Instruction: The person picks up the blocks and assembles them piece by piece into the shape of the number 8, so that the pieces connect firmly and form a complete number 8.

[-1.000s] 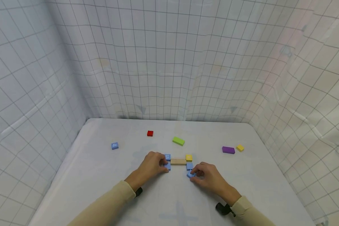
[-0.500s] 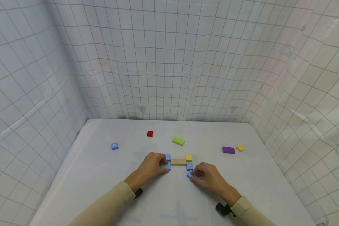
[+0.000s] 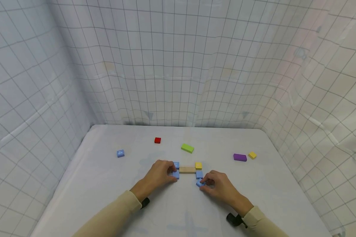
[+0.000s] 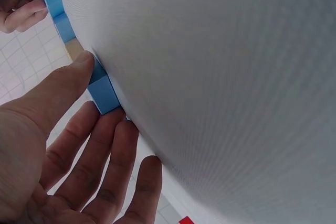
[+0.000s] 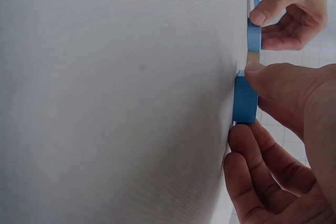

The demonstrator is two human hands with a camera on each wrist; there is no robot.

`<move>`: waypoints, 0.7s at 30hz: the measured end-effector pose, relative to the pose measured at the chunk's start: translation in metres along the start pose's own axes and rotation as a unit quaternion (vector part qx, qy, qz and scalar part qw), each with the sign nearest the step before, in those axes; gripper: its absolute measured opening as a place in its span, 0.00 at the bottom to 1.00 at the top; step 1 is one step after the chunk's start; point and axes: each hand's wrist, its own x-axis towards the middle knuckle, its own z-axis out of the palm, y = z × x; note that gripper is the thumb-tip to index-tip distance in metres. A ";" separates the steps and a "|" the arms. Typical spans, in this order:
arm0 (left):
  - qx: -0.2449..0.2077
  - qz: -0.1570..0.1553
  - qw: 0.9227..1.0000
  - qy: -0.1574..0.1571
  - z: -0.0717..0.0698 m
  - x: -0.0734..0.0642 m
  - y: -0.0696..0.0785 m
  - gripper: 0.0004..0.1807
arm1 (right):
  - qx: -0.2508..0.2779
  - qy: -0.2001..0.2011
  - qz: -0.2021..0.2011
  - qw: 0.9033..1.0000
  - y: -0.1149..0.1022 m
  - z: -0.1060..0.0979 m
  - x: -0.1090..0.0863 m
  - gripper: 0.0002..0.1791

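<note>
In the head view, my left hand (image 3: 157, 174) grips two blue blocks at the left of a small row, thumb at the near blue block (image 3: 176, 175) and fingers beside the far blue block (image 3: 176, 164), which bears a white mark. A tan wooden block (image 3: 187, 170) bridges from them to a yellow block (image 3: 198, 165) and a blue block (image 3: 199, 174) on the right. Just in front of that pair, my right hand (image 3: 221, 186) pinches another blue block (image 3: 199, 183), turned at an angle. The right wrist view shows this pinched block (image 5: 245, 98) between thumb and fingers.
Farther back on the white table (image 3: 106, 191) lie a blue block with a 4 (image 3: 120, 153), a red block (image 3: 157, 140) and a green block (image 3: 187, 148). To the right are a purple block (image 3: 240, 157) and a small yellow block (image 3: 252, 155). Gridded white curtains (image 3: 178, 65) surround the table.
</note>
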 end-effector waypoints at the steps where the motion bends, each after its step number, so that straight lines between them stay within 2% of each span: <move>1: -0.002 0.000 1.000 0.000 0.000 0.000 0.000 0.16 | 0.000 0.000 0.000 1.000 0.000 0.000 0.000 0.09; 6: -0.008 0.005 1.000 0.000 0.001 0.000 -0.001 0.16 | 0.004 0.001 -0.004 1.000 0.000 0.000 0.000 0.10; 14: -0.014 -0.007 1.000 -0.006 0.000 0.000 -0.001 0.19 | 0.006 -0.005 0.005 1.000 -0.001 -0.001 0.000 0.09; 21: -0.013 -0.012 1.000 0.001 -0.003 -0.006 0.001 0.21 | 0.004 -0.005 0.017 1.000 -0.001 -0.001 0.000 0.08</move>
